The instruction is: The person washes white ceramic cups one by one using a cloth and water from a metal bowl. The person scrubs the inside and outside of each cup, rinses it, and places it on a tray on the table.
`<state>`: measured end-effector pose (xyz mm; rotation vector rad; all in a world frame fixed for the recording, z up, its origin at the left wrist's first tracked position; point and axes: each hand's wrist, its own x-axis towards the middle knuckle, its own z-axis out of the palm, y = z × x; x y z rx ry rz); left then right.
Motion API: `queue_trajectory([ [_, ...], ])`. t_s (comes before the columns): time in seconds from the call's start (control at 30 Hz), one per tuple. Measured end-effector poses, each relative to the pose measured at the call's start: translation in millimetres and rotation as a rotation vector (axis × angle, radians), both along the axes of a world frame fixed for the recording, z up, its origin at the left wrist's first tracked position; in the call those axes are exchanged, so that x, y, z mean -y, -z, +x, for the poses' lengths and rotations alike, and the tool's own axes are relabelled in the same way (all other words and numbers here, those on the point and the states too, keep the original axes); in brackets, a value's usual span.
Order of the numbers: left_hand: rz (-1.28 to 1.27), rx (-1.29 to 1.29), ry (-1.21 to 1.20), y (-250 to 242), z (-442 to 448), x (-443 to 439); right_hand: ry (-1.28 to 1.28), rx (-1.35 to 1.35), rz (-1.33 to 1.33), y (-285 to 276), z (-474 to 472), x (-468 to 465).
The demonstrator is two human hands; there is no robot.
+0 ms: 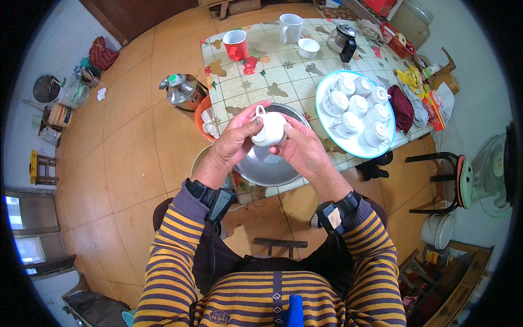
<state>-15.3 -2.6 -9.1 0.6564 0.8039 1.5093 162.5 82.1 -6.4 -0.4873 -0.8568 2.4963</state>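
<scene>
A small white teacup [270, 130] is held between both hands above a metal basin [267, 165] at the table's near edge. My left hand [237, 137] grips the cup near its looped handle, which points away from me. On the cup's other side, the fingers and thumb of my right hand [300, 141] press against it. Part of the basin is hidden behind my hands. To the right lies an oval white tray [333, 137] with a blue rim. Several white cups [358, 105] rest on it, most of them upside down.
Toward the table's back stand a red mug [235, 45], a white mug [291, 29], a small white bowl [308, 48] and a glass teapot [342, 41]. A large metal thermos [186, 93] and an orange bin [203, 118] stand left of the table. A stool [463, 182] is at right.
</scene>
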Motion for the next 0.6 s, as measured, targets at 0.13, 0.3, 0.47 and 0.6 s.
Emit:
queue_trajectory([
  [0.13, -0.012, -0.082, 0.056, 0, 8, 0, 0.07, 0.271, -0.034, 3, 1, -6],
  [0.3, -0.18, -0.115, -0.048, 10, 15, 2, 0.072, 0.585, 0.443, 26, -4, -19],
  [0.47, -0.264, -0.13, -0.266, 19, 11, 5, 0.427, 0.708, 1.687, 67, -12, -18],
  [0.6, -0.314, -0.123, -0.375, 20, 12, 5, 0.067, 0.897, 1.557, 71, -19, -15],
])
